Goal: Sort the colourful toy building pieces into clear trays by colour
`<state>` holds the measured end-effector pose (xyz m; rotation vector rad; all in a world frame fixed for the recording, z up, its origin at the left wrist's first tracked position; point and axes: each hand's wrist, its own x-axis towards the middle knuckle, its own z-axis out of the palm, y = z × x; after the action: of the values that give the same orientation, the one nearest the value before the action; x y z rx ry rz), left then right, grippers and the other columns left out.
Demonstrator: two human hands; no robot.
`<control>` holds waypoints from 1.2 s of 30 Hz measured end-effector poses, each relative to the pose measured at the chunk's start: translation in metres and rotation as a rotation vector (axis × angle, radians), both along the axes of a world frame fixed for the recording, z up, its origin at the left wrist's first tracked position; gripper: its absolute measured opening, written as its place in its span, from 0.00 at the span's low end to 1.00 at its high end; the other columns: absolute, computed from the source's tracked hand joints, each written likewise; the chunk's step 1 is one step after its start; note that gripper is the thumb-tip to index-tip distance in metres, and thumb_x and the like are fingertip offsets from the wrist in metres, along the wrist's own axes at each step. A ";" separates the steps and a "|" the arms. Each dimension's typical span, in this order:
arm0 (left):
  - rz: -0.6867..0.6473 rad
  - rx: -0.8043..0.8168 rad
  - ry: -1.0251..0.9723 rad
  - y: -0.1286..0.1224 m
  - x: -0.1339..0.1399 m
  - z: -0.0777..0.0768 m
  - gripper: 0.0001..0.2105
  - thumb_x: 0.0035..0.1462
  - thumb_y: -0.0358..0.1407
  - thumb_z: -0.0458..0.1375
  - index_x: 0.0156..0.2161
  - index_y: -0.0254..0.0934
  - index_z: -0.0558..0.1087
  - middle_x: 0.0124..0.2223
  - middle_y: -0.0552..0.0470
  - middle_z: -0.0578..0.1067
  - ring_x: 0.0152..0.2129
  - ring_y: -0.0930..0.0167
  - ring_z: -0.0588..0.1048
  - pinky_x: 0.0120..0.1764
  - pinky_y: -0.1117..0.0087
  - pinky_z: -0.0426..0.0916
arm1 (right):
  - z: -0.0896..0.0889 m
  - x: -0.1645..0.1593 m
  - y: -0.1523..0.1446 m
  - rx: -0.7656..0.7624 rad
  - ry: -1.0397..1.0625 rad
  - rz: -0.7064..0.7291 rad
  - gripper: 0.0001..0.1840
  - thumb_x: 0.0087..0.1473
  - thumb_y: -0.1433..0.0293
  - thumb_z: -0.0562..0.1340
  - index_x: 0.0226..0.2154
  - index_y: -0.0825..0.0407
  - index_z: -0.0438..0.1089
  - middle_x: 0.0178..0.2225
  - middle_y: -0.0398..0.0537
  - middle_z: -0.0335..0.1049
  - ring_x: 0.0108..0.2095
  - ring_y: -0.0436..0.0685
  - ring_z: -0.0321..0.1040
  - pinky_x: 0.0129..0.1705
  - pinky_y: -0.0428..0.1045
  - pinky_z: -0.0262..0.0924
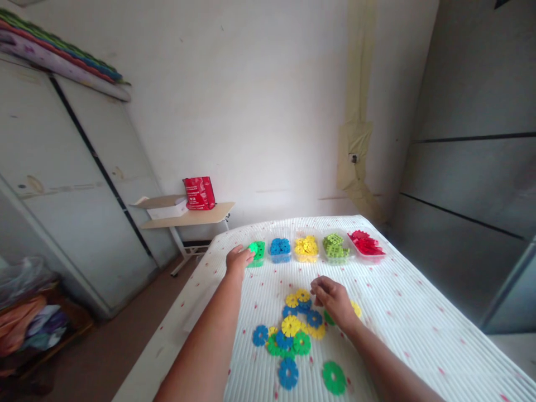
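Note:
My left hand (pixel 238 259) reaches to the far left of the table and pinches a bright green notched plastic disc (pixel 252 247) above the clear tub of green discs (pixel 258 258). Over the right side of a loose pile of blue, yellow and green discs (pixel 291 325) is my right hand (pixel 333 296). Its fingers are curled together, and whatever may be between them is hidden. Nearer to me lie a single blue disc (pixel 288 374) and a single green disc (pixel 334 377). Another blue disc (pixel 260 335) rests left of the pile.
Along the table's far side stand tubs of blue (pixel 280 250), yellow (pixel 306 249), light green (pixel 335 249) and red pieces (pixel 367 245). A ribbed white cloth (pixel 402 318) covers the table. Behind, a small side table (pixel 196 218) bears a red bag (pixel 200 193) and an open box (pixel 166 209).

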<state>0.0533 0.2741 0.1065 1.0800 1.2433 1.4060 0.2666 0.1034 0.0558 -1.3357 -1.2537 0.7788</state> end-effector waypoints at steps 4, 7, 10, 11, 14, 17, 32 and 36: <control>-0.005 0.023 0.100 -0.024 0.000 -0.018 0.12 0.41 0.31 0.59 0.35 0.30 0.71 0.21 0.54 0.72 0.18 0.73 0.74 0.26 0.72 0.68 | 0.001 0.008 0.001 0.010 0.017 -0.037 0.13 0.48 0.60 0.55 0.26 0.53 0.64 0.24 0.43 0.65 0.20 0.48 0.63 0.23 0.45 0.59; -0.049 0.046 0.194 -0.057 -0.002 -0.035 0.09 0.41 0.32 0.57 0.32 0.33 0.73 0.21 0.56 0.73 0.17 0.73 0.73 0.23 0.74 0.65 | 0.014 0.018 0.000 0.010 0.018 -0.092 0.13 0.46 0.60 0.55 0.25 0.53 0.65 0.23 0.43 0.66 0.20 0.48 0.62 0.22 0.45 0.58; -0.102 0.061 0.290 -0.090 -0.008 -0.052 0.08 0.40 0.33 0.57 0.28 0.34 0.74 0.19 0.56 0.73 0.15 0.73 0.71 0.21 0.75 0.63 | 0.026 0.033 -0.004 -0.002 -0.019 -0.112 0.13 0.44 0.60 0.56 0.25 0.53 0.68 0.22 0.43 0.66 0.19 0.48 0.60 0.21 0.45 0.57; -0.107 0.067 0.314 -0.099 -0.011 -0.058 0.07 0.40 0.33 0.57 0.28 0.35 0.74 0.20 0.56 0.73 0.16 0.72 0.71 0.22 0.74 0.64 | 0.029 0.039 -0.006 -0.021 -0.044 -0.096 0.12 0.44 0.61 0.57 0.26 0.53 0.69 0.22 0.43 0.66 0.19 0.48 0.60 0.21 0.45 0.57; -0.117 0.113 0.420 -0.118 -0.024 -0.073 0.07 0.40 0.34 0.56 0.27 0.36 0.75 0.25 0.53 0.76 0.21 0.70 0.74 0.27 0.72 0.67 | 0.028 0.054 -0.014 -0.106 -0.190 0.039 0.10 0.43 0.65 0.57 0.27 0.53 0.70 0.22 0.42 0.67 0.20 0.49 0.61 0.22 0.45 0.57; -0.133 0.148 0.479 -0.124 -0.035 -0.081 0.09 0.42 0.36 0.55 0.30 0.35 0.74 0.28 0.51 0.77 0.23 0.68 0.75 0.30 0.70 0.68 | 0.021 0.057 -0.023 -0.117 -0.444 0.161 0.09 0.43 0.71 0.57 0.29 0.52 0.71 0.26 0.44 0.69 0.25 0.50 0.64 0.27 0.45 0.58; -0.120 0.178 0.455 -0.127 -0.037 -0.082 0.09 0.44 0.36 0.55 0.31 0.35 0.74 0.27 0.52 0.76 0.23 0.69 0.74 0.28 0.71 0.68 | 0.025 0.035 -0.037 -0.183 -0.764 0.271 0.10 0.37 0.79 0.55 0.24 0.53 0.68 0.23 0.42 0.66 0.25 0.49 0.60 0.26 0.43 0.49; -0.139 0.166 0.467 -0.125 -0.036 -0.082 0.10 0.45 0.36 0.54 0.32 0.34 0.73 0.28 0.51 0.76 0.23 0.69 0.74 0.30 0.70 0.68 | 0.043 0.025 -0.054 -0.221 -0.493 0.680 0.12 0.36 0.77 0.59 0.28 0.52 0.71 0.23 0.39 0.65 0.25 0.48 0.60 0.25 0.42 0.51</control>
<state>0.0176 0.1490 0.0244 1.6445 1.3567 1.2036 0.2918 0.0496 0.0983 -1.3243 -2.1240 1.1164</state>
